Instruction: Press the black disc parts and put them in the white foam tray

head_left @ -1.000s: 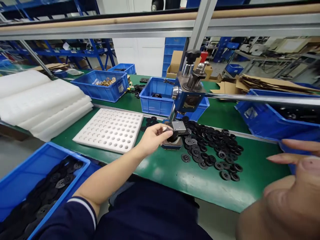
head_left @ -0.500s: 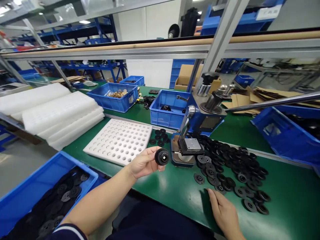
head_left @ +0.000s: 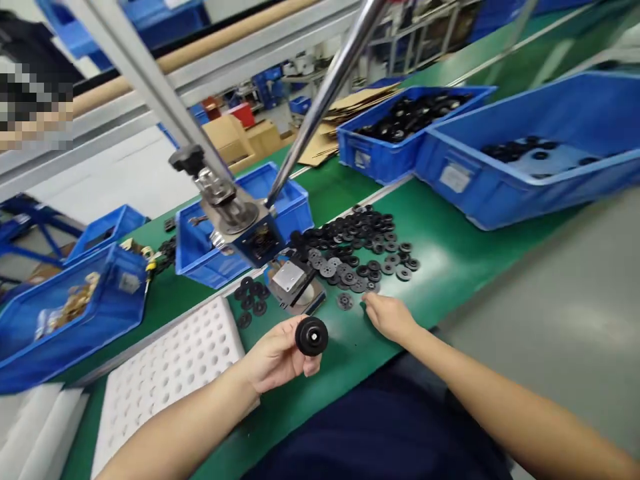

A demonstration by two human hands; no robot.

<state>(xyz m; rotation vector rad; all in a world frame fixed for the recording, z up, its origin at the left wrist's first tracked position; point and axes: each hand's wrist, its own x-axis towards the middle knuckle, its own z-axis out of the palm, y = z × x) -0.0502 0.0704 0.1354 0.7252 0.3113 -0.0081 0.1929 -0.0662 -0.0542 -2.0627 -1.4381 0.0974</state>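
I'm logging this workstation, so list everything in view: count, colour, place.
bench: one, green, across the middle
lever press: one, blue and silver, centre
loose discs: many, black and grey, right of the press
disc cluster: one, black, left of the press
bins: at least five, blue, on the bench
foam tray: one, white, lower left
stacked sheets: several, white, lower-left corner
screwdriver: one, yellow-handled, left
cardboard: several pieces, brown, at the back
metal frame: one, silver, behind the press
round part: one, black, lower centre
left hand: one, bare, holding the round part
right hand: one, bare, by the loose discs
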